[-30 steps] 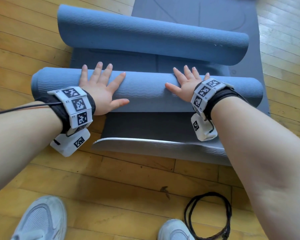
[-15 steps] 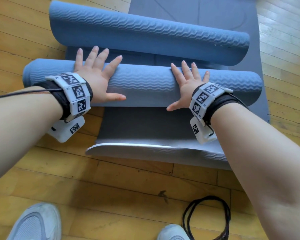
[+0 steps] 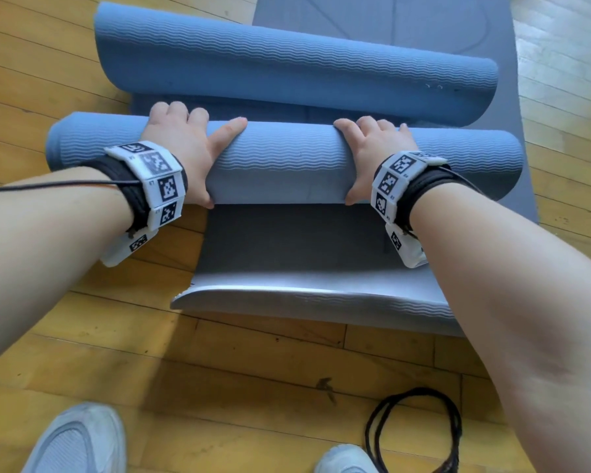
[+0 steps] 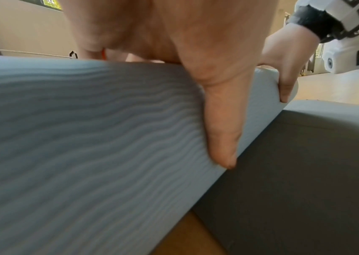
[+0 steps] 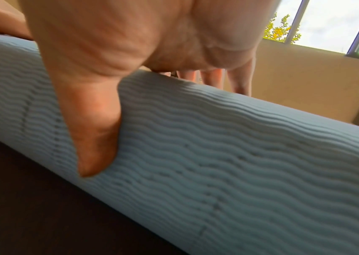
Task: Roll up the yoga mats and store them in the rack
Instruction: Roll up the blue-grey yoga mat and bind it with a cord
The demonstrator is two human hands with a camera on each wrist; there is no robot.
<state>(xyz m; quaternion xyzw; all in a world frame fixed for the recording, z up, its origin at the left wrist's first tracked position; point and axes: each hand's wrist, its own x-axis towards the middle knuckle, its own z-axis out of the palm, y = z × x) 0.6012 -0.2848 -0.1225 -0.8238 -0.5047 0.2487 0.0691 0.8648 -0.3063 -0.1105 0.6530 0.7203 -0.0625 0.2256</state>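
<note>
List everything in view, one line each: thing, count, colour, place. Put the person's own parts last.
near roll: one, blue, ribbed, across the grey mat, under both hands.
far roll: one, blue, loosely curled, just beyond the near roll.
grey mat: one, flat on the floor beneath the rolls, near edge curling up.
cord loop: one, black, on the floor by the right shoe.
wooden floor: yellow planks, all around.
window: one, behind the right hand.
shoes: two, pale grey, bottom edge.
wrist bands: two, white with black markers.
left hand: grips the near roll.
right hand: grips the near roll.
</note>
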